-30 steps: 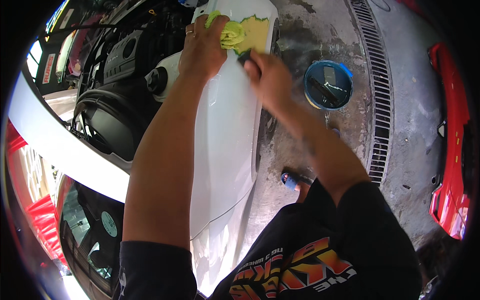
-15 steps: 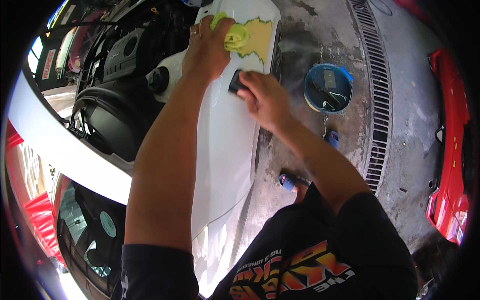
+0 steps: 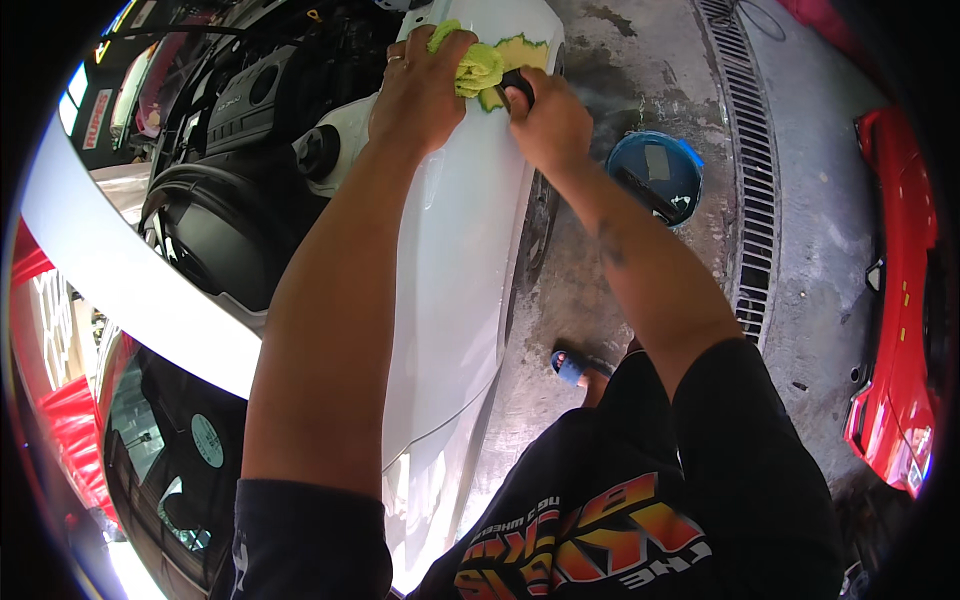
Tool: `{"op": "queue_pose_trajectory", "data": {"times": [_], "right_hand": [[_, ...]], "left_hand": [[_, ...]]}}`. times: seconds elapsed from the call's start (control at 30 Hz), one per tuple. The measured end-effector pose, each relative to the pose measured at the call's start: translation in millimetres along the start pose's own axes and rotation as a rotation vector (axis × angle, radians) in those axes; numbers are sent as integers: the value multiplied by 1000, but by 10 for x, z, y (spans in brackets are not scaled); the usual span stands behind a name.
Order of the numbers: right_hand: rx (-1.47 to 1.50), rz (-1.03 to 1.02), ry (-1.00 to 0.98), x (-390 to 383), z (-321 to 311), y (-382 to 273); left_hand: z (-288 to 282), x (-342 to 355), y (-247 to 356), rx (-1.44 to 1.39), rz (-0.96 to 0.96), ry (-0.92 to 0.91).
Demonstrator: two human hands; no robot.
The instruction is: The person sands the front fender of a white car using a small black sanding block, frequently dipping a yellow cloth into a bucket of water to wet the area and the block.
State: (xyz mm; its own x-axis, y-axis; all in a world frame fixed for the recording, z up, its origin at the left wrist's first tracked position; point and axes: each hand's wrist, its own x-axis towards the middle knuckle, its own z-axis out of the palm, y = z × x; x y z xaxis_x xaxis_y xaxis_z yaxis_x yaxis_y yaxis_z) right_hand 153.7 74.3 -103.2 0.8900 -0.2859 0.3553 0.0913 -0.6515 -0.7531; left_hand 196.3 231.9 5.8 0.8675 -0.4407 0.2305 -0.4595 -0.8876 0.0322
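Black sleeves (image 3: 310,525) nearest, forearms (image 3: 330,300) reaching over a white fender (image 3: 455,250). Left hand (image 3: 415,105) grips a bunched yellow-green cloth (image 3: 478,70) on the fender; right hand (image 3: 552,118) holds a small dark block (image 3: 516,81), fingers curled round it. Possible trouble: uneven finger pressure could tip the block and gouge the tan patch (image 3: 522,49), or it could snag the cloth just beside it. Block sits at the right fingertips, left of the palm, over the patch; underside hidden. Farther: blue bucket (image 3: 697,157) on concrete floor (image 3: 570,300), drain grate (image 3: 757,170), then red car (image 3: 888,380).
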Motion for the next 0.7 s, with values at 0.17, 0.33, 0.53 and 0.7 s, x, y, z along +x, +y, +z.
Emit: {"op": "queue_pose_trajectory", "data": {"times": [0.17,0.33,0.53,0.7], "right_hand": [[154,-243,22,-853,-81,-388],[6,23,-38,33,-63,45],[207,-198,5,-929,-66,-358],[74,214,-164,247,-127,4]], "left_hand": [[-5,-24,-90,6,14,39],[-23,22,23,9,-1,9],[-77,-52,-26,-4,-34,-10],[-74,-5,29,-13,-26,-21]]}}
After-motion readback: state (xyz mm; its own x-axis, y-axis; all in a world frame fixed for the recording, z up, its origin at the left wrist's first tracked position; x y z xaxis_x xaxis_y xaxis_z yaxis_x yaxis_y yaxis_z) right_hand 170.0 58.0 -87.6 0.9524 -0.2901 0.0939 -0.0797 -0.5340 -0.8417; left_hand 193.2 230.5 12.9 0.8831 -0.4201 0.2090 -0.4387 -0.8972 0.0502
